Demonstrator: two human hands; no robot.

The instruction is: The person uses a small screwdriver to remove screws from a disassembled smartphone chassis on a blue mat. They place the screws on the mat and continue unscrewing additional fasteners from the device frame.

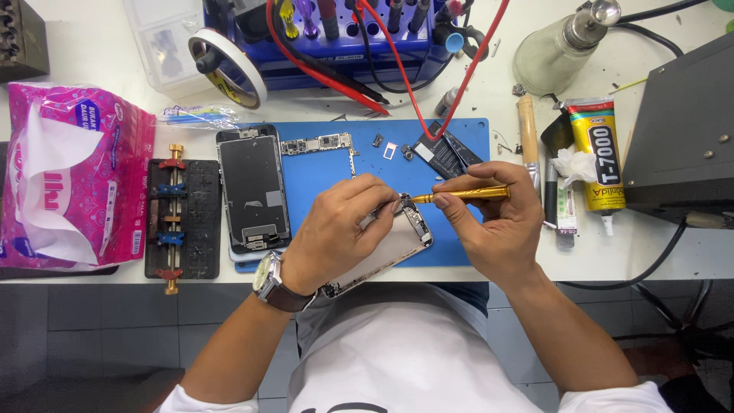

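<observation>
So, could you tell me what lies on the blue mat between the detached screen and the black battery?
In the head view, the logic board and a few small loose parts lie between screen and battery.

Phone frame [394,248] on mat [329,172], screen panel [253,191] left, glue tube [596,153] right

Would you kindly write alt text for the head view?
A left hand steadies an opened phone body on a blue mat while the right hand holds a gold screwdriver to its top edge. A detached screen lies nearby.
</observation>
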